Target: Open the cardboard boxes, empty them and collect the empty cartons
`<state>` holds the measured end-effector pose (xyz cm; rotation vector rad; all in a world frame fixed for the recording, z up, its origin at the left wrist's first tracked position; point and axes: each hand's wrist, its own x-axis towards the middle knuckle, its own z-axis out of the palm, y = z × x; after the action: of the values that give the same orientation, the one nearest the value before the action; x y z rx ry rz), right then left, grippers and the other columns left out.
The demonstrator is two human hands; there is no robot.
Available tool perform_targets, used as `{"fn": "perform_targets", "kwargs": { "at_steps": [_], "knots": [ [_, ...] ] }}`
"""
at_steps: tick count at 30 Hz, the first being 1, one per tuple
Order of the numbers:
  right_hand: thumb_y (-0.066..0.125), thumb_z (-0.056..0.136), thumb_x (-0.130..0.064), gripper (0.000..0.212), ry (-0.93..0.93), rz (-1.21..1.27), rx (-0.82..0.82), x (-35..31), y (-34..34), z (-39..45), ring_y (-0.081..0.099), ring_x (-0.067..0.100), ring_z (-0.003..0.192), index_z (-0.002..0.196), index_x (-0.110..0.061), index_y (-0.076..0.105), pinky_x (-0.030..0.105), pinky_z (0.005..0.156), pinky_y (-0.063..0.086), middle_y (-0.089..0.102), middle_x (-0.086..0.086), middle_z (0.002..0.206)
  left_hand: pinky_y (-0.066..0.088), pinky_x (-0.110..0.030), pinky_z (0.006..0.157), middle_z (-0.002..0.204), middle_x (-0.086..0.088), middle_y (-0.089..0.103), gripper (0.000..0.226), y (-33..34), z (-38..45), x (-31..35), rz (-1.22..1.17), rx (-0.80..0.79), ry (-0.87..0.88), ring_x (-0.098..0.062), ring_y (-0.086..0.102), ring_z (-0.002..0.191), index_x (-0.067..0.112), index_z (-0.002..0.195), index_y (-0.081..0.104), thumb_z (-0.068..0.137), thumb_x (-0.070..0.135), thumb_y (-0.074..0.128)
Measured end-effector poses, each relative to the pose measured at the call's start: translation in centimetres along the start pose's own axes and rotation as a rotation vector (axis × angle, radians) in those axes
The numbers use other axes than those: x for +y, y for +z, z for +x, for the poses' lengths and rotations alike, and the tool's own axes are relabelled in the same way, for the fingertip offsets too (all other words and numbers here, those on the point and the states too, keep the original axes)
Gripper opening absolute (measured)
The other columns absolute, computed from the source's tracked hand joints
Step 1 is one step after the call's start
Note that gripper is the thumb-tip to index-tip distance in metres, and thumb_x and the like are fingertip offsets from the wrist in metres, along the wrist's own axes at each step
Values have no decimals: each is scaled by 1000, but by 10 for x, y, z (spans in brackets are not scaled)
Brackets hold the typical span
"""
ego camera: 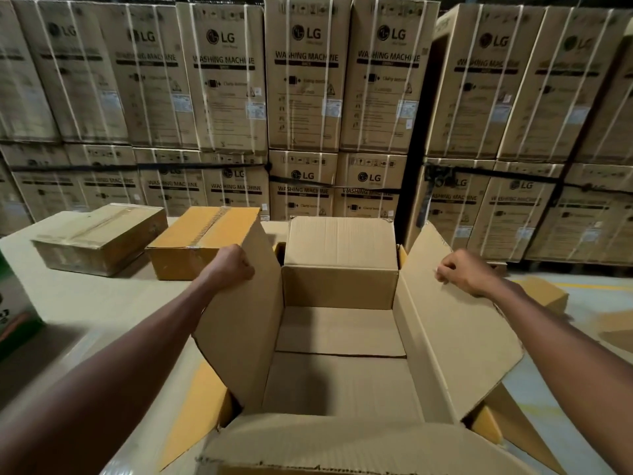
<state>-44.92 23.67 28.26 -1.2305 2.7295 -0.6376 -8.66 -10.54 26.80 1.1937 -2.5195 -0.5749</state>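
Observation:
An open cardboard box stands in front of me on a beige table. Its four flaps are spread out and its inside shows only the bare bottom. My left hand grips the top edge of the left flap with curled fingers. My right hand pinches the upper edge of the right flap. Two taped, closed cartons lie on the table behind: an orange-brown one and a flatter one further left.
A wall of stacked, strapped washing-machine cartons fills the background. A green box sits at the table's left edge. More cardboard pieces lie on the floor at the right, beyond the table edge.

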Motion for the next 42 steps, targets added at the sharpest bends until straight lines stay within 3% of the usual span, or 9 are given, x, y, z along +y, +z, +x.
{"fn": "perform_targets", "kwargs": {
  "at_steps": [6, 18, 22, 30, 36, 42],
  "knots": [
    [66, 99, -23, 32, 0, 19, 32, 12, 16, 1, 71, 18, 80, 69, -19, 76, 36, 78, 56, 75, -7, 76, 53, -19, 51, 88, -6, 71, 9, 15, 5, -11, -59, -13, 7, -15, 71, 74, 6, 93, 73, 89, 14, 74],
    [65, 99, -34, 36, 47, -4, -50, 13, 17, 8, 73, 27, 80, 71, -16, 78, 44, 80, 60, 76, 0, 78, 57, -26, 57, 88, -5, 72, 10, 25, 11, -13, -58, -53, -3, -17, 72, 76, 11, 89, 76, 89, 21, 76],
    [65, 99, -35, 37, 38, -41, -89, 6, 13, 1, 70, 26, 79, 70, -14, 76, 36, 73, 54, 76, 4, 79, 61, -32, 66, 93, -4, 72, 9, 23, 12, -6, -28, -86, 21, -17, 72, 79, 17, 85, 75, 89, 25, 76],
    [64, 101, -36, 28, 1, -96, -79, -14, 3, -11, 65, 17, 74, 79, -23, 76, 28, 58, 41, 72, -1, 81, 59, -30, 63, 91, 0, 72, 15, 17, 2, 6, 33, -9, 90, -11, 68, 76, 18, 86, 80, 93, 30, 73],
    [63, 101, -37, 27, -32, -93, 7, -19, 0, -21, 63, 16, 78, 92, -21, 81, 35, 77, 47, 73, -3, 88, 47, -24, 50, 76, 4, 68, 19, 12, -9, 12, 0, 83, 127, -12, 65, 64, 19, 86, 78, 95, 32, 70],
    [65, 101, -37, 24, 32, -95, -81, -19, 1, -29, 66, 18, 82, 87, -23, 79, 30, 68, 48, 73, -1, 89, 51, -24, 62, 91, 2, 72, 14, 12, -12, 8, 22, -70, 118, -11, 68, 80, 18, 88, 80, 93, 29, 73]
  ]
}}
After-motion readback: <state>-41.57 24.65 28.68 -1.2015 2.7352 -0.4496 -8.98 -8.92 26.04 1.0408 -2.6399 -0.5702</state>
